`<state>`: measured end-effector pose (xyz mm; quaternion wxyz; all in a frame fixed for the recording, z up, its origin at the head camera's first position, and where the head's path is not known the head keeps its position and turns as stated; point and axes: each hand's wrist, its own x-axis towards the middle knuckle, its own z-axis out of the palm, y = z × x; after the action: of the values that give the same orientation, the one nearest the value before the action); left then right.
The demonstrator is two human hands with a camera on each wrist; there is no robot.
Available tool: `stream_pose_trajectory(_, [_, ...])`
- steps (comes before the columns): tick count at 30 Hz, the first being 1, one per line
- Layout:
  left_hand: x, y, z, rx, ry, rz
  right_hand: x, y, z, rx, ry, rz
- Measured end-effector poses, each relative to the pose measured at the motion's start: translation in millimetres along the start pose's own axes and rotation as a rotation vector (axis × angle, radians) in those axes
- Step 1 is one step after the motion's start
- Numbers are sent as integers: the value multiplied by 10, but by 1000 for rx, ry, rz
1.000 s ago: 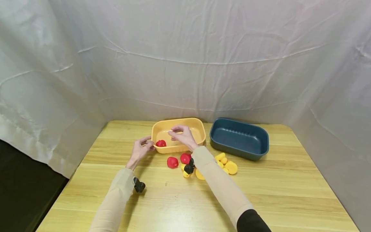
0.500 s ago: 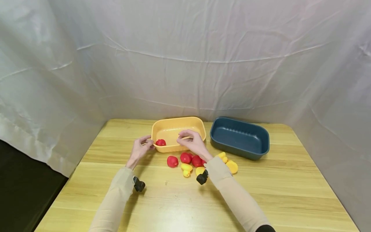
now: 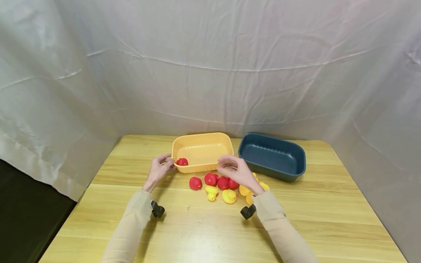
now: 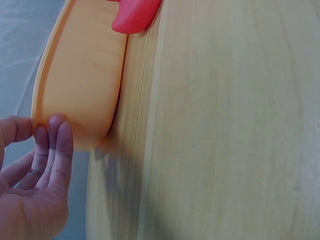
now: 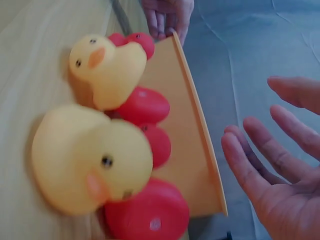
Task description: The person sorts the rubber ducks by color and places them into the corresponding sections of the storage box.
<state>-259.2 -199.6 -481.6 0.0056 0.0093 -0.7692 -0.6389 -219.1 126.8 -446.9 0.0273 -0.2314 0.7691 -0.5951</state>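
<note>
At its left end, the orange-yellow plastic bin (image 3: pixel 203 168) has its rim pinched between the thumb and fingers of my left hand (image 3: pixel 158 170). Inside that bin, near the left front corner, lies a red rubber duck (image 3: pixel 182 162). Fingers apart and holding nothing, my right hand (image 3: pixel 237 171) hovers near the bin's right front corner. Beneath and beside it are red rubber ducks (image 3: pixel 211 179) and yellow rubber ducks (image 3: pixel 229 196). The right wrist view shows a yellow duck (image 5: pixel 90 157) up close, with the open fingers (image 5: pixel 275 155) off to the right.
A dark blue bin (image 3: pixel 270 171) stands right of the yellow one. Several yellow ducks (image 3: pixel 245 190) cluster in front of it, partly hidden by my right hand and wrist. Another red duck (image 3: pixel 195 183) lies on the wooden table (image 3: pixel 197 233). White curtains (image 3: pixel 210 73) hang behind.
My right hand has moved rightward and back from over the yellow bin, uncovering red and yellow ducks on the table. My left hand has stayed on the bin's rim.
</note>
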Motion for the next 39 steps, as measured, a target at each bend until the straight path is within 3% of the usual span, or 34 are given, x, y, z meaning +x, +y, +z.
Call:
stream_pose_trajectory(9, [-21, 31, -4, 4, -6, -9, -194, 58, -190, -107, -38, 15])
stream_pose_trajectory(16, [-22, 38, 7, 0, -7, -16, -299, 134, -349, -244, -58, -61])
stream_pose_trajectory(20, [-32, 28, 2, -12, -8, 5, -338, 200, -413, -313, -67, -46])
stream_pose_trajectory(26, [-60, 23, -7, -57, -19, 64, -357, 259, -456, -326, -123, -21])
stream_pose_trajectory(33, [-32, 38, 3, 5, -10, -13, -346, 324, -482, -339, -153, -33])
stream_pose_trajectory(39, [-42, 65, 3, -3, -6, -29, -284, 321, -522, -334, -214, -12])
